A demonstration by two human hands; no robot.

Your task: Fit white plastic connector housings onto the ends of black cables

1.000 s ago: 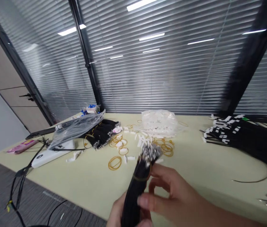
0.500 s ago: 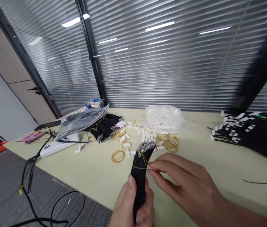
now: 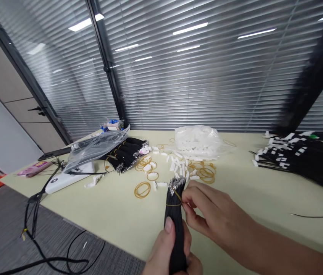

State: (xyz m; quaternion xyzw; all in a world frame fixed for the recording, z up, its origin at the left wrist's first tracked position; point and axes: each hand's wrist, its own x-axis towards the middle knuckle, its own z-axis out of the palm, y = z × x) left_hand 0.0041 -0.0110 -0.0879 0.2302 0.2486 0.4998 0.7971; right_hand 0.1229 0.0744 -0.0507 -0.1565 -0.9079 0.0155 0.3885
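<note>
My left hand (image 3: 168, 244) is wrapped round a bundle of black wires (image 3: 175, 225), held upright near the table's front edge. Silvery metal terminals (image 3: 176, 184) crowd the bundle's top end. A tan rubber band (image 3: 173, 205) circles the wires just below them, and one strand slants up toward the terminals. Beside the bundle's right side, my right hand (image 3: 204, 208) pinches that band between thumb and fingers; the fingertips are partly hidden. Just behind the bundle lie small white connector housings (image 3: 180, 166).
Loose rubber bands (image 3: 142, 190) lie left of the bundle. A clear bag of white pieces (image 3: 197, 141) sits behind. Banded wire bundles (image 3: 127, 151) lie at left by a white power strip (image 3: 70, 178). Black wires with white connectors (image 3: 301, 156) cover the right side.
The bundle and my left hand have shifted slightly right and down. My right fingers have closed in against the band at the bundle's side.
</note>
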